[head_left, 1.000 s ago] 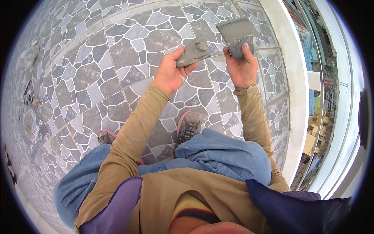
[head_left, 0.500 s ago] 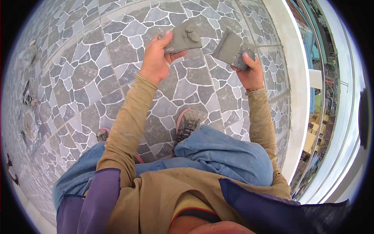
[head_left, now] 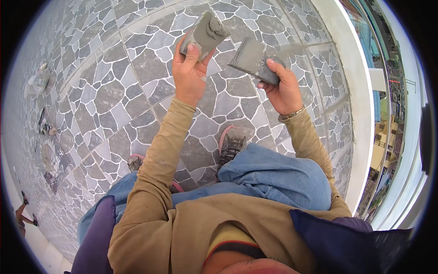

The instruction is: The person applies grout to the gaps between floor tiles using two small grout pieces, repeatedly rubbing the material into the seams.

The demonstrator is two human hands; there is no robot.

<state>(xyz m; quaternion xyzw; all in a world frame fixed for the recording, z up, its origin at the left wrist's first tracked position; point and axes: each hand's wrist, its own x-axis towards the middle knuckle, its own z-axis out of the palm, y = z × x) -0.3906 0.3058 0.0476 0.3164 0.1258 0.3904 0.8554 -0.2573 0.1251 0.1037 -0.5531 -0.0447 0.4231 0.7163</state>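
My left hand [head_left: 190,75] is closed on a flat grey mortar-coated piece [head_left: 200,42], thumb over its near edge and fingers beneath. A thick lump of wet mortar [head_left: 216,28] sits on its far right part. To the right, my right hand [head_left: 284,86] grips a second flat piece [head_left: 248,55], thumb on top. That one has a smooth grey mortar face, a darker rough end by the thumb and a lined edge. Apart from each other, both pieces are held above the floor. What they are made of under the mortar I cannot tell.
Stone-patterned floor tiles [head_left: 114,91] with white joints lie below. A low white ledge [head_left: 349,77] runs along the right. At the left are a clear plastic bag [head_left: 38,81] and dirty scraps [head_left: 51,157]. Another person's legs [head_left: 23,212] show at the far left.
The left piece has tilted, its right end now raised farther away. My right hand has brought its piece leftward, nearer the left one. The whole view has shifted slightly.
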